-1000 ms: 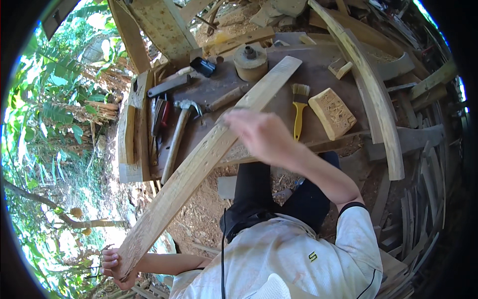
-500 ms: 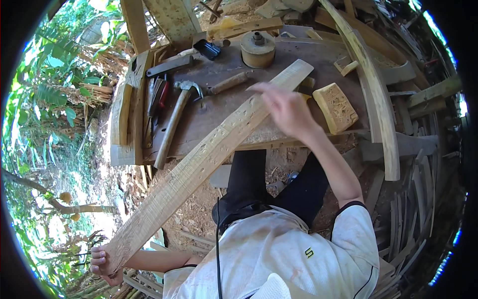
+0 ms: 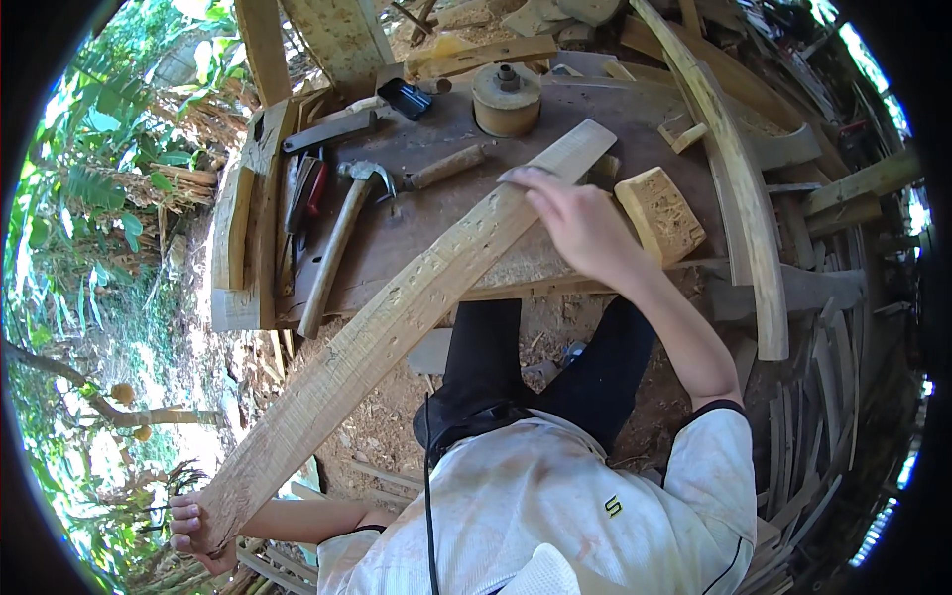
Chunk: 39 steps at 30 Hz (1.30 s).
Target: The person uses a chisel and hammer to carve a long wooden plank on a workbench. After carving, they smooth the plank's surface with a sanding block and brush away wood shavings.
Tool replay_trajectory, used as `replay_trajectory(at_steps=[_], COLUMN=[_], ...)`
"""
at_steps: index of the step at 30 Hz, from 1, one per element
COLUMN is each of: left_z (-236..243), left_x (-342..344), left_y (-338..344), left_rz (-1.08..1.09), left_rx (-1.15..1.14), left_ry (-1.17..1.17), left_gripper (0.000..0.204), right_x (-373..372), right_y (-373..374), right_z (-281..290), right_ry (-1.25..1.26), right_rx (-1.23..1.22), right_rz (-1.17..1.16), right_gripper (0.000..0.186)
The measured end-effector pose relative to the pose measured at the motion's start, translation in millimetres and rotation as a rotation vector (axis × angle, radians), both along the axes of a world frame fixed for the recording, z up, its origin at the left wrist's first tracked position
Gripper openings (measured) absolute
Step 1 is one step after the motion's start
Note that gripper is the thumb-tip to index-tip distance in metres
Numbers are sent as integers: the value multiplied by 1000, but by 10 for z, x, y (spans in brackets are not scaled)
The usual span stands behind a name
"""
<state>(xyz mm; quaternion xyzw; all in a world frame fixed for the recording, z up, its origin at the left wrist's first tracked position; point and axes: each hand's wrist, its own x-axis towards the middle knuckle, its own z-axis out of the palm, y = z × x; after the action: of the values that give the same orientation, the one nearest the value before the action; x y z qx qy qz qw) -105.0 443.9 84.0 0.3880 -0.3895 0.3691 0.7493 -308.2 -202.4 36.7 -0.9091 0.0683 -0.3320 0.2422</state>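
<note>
A long, pale wooden plank (image 3: 372, 312) slants from the lower left up to the workbench, its far end lying over the bench top. My left hand (image 3: 193, 531) is closed round its near end, fingers wrapped over the edge. Over the upper part of the plank, my right hand (image 3: 580, 218) is closed, fingertips down at the board's face. A small, dark, thin piece shows at those fingertips, too small to name. Pits and rough marks dot the plank. Just right of my right hand sits a chunky wood block (image 3: 659, 215).
On the workbench (image 3: 416, 228) lie a claw hammer (image 3: 337, 243), a wooden handle (image 3: 446, 167), red-handled pliers (image 3: 316, 188), a black tray (image 3: 405, 97) and a round wooden piece with a metal stud (image 3: 506, 101). A long curved pole (image 3: 739, 188) stands along the right side.
My right hand has come down slightly, its fingertips now at the plank's face. My left hand keeps its hold, and the whole view has shifted a little.
</note>
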Motion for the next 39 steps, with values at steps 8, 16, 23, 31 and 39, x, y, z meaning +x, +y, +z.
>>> replay_trajectory(at_steps=[8,16,23,31,39], left_z=[-25,-62,-80,-182,-264], left_x=[37,-14,48,43,-69], left_y=[104,-2,5,-12,-145], left_rz=[-47,-23,-93,-92,-7], left_rx=[83,37,110,84,62], left_ry=[-53,-35,-65,-33,96], left_gripper=[43,40,45,46,40], right_x=[55,100,87,84,139], right_y=[-449,-821,-1045,-1098,-748], right_z=[-83,-235,-136,-281,-141], right_ry=[375,470,515,569,533], right_rx=[59,5,1,35,182], right_rz=[-223,-318,-416,-376,-278], right_gripper=[26,27,31,26,34])
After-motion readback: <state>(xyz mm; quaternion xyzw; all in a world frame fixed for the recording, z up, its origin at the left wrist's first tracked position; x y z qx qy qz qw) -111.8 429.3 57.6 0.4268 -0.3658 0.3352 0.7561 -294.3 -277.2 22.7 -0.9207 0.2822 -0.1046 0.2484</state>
